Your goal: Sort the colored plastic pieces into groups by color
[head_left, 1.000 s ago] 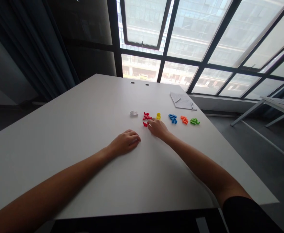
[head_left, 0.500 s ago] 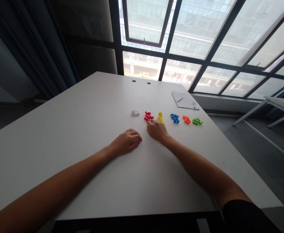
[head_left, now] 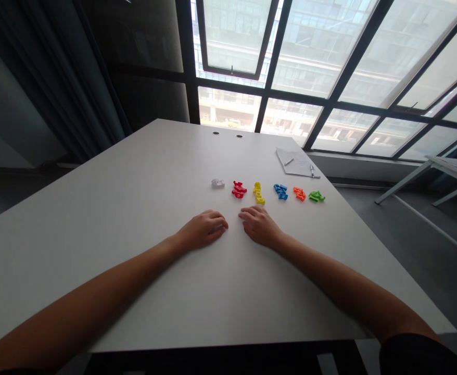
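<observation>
Small plastic pieces lie in a row of colour groups on the white table: white (head_left: 218, 183), red (head_left: 239, 189), yellow (head_left: 258, 194), blue (head_left: 280, 191), orange (head_left: 299, 194) and green (head_left: 316, 196). My left hand (head_left: 203, 228) rests on the tabletop below the white group, its fingers curled together; whether anything is under them is hidden. Just below the red and yellow groups is my right hand (head_left: 258, 224), touching neither, with its fingers slightly apart and nothing visible in them.
At the back right of the table (head_left: 135, 198) lie papers (head_left: 296, 162) with two pens on them. Two round dark grommets (head_left: 216, 133) sit near the far edge. Windows rise behind, and another table (head_left: 455, 169) stands at the right.
My right hand has drawn back from the red pieces toward me and slightly right, uncovering the red and yellow groups. My left hand has stayed in place.
</observation>
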The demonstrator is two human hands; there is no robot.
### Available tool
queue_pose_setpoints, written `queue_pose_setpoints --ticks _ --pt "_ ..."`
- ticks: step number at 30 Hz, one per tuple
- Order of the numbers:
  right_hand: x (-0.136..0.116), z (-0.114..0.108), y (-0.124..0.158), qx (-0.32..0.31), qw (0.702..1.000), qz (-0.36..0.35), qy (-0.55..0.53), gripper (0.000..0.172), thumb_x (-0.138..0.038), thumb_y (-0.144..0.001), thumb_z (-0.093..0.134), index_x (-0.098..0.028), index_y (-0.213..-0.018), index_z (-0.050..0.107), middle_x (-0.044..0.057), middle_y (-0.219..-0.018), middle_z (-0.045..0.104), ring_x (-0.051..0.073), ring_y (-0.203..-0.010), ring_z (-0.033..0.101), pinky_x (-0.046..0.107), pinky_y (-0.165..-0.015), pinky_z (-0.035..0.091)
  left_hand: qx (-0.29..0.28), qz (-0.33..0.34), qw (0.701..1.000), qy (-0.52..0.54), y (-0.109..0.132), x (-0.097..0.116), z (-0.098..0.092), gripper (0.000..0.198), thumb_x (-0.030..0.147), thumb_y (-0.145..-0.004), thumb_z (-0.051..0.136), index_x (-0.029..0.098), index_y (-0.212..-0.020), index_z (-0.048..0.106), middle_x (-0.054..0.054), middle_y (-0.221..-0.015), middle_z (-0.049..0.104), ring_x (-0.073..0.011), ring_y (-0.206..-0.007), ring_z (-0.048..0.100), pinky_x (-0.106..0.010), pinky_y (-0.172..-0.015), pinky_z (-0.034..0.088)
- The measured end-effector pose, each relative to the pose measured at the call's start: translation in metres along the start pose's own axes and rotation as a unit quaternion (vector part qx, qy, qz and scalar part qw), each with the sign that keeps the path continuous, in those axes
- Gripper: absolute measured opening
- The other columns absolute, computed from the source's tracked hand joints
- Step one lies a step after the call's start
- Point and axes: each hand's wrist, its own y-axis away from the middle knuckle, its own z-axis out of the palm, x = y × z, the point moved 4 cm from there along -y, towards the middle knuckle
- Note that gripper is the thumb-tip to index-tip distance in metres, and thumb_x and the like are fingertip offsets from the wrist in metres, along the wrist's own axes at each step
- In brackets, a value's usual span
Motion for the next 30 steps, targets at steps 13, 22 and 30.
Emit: queue_pose_setpoints --ticks 13,22,30 --pt "-0.026 -0.035 0.08 0.042 0.98 -0.042 -0.191 0.027 -0.017 -0.105 0.043 -0.023 -0.113 0.068 0.008 -0.095 0.075 0.019 -0.08 0.069 0.032 -0.076 0.057 -0.047 0.098 0.993 -0.038 0.011 0.022 0.003 0.026 0.028 -0.107 0.051 0.026 -0.109 0.077 -0.004 -0.096 0.079 -0.0165 -0.081 0.072 -0.028 -0.074 0.054" --pt "-0.024 -0.02 0.077 0.057 0.981 0.031 -0.183 0.023 -0.033 -0.113 0.046 -0.021 -0.125 0.061 0.004 -0.085 0.072 0.017 -0.07 0.065 0.028 -0.068 0.051 -0.031 0.119 0.988 -0.091 0.011 0.021 0.003 0.025 0.025 -0.107 0.052 0.026 -0.111 0.076 -0.003 -0.099 0.08 -0.0158 -0.079 0.073 -0.028 -0.069 0.051" --pt "-0.026 -0.031 0.073 0.087 0.977 -0.044 -0.188 0.022 -0.034 -0.111 0.055 -0.021 -0.104 0.071 0.004 -0.084 0.078 0.015 -0.067 0.07 0.026 -0.068 0.052 -0.018 0.144 0.98 -0.136 0.013 0.02 -0.005 0.023 0.023 -0.107 0.051 0.024 -0.108 0.074 0.0 -0.093 0.079 -0.0158 -0.074 0.072 -0.028 -0.065 0.048"
